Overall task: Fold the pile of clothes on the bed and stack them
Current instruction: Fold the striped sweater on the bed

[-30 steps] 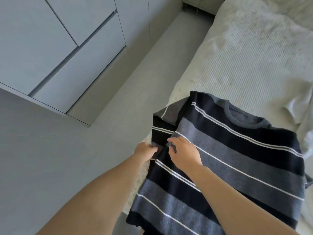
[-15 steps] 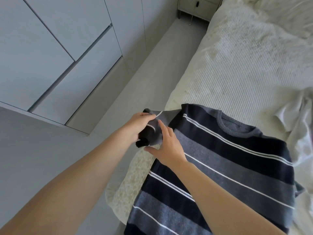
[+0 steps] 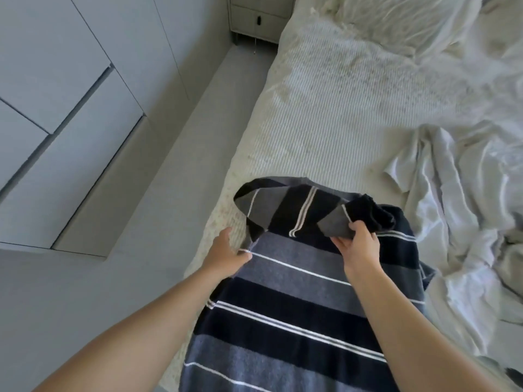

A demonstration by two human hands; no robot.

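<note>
Right hand [image 3: 358, 246] pinching the end of a sleeve [image 3: 294, 210], thumb on top of the grey band and fingers curled beneath; grip closed on that fabric, cuff bunched dark just beyond the knuckles. Sleeve drawn across the upper part of the striped sweater [image 3: 285, 306], arching from the sweater's left shoulder over toward its right side, lifted slightly off the body panel in the middle. Left hand [image 3: 226, 257] lying at the sweater's left edge, just below where the sleeve joins; fingers fairly straight and spread, fingertips touching the knit at a thin white stripe, grip wide and holding nothing. Both forearms bare, reaching in from the near side of the sweater.

Sweater itself spread flat on the bed [image 3: 325, 114], at the bed's near left edge, in navy, grey and thin white bands, hem toward the viewer. Crumpled white garments [image 3: 458, 210] heaped to the right of the sweater, touching its right edge. Ribbed cream bedcover beyond the sweater, a rumpled pillow [image 3: 396, 21] farther still. Pale floor [image 3: 169, 193] to the left of the sweater, grey wardrobe doors [image 3: 56, 89] beyond it, and a small drawer unit [image 3: 257, 15] at the far corner beside the bed's head.
</note>
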